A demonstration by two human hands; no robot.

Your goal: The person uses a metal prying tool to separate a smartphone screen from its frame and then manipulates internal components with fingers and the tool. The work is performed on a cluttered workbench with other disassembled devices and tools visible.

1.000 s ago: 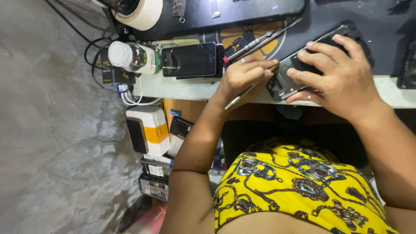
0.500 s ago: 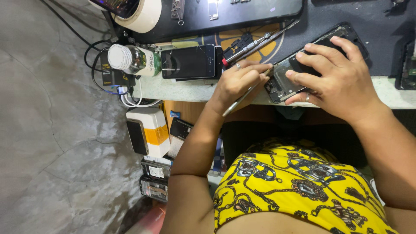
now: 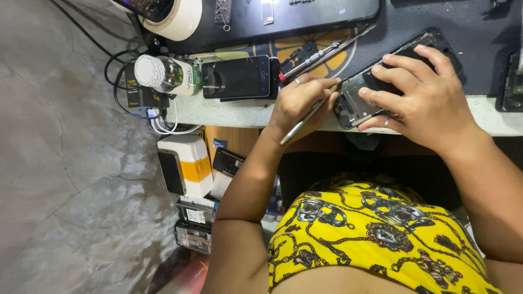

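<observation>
The opened phone [image 3: 395,76] lies at the near edge of the counter [image 3: 490,117], where the right hand [image 3: 422,92] presses its spread fingers down flat on it, and the left hand [image 3: 299,106] pinches a thin metal tool [image 3: 308,115] in a tight grip. The tool's tip has moved in since a moment ago and now touches the phone's left end, so the poking work is under way. Just left lie a dark whole phone [image 3: 236,77] and a small bottle [image 3: 166,74], a tape roll [image 3: 177,19] sits farther off, and nothing blocks the hands.
</observation>
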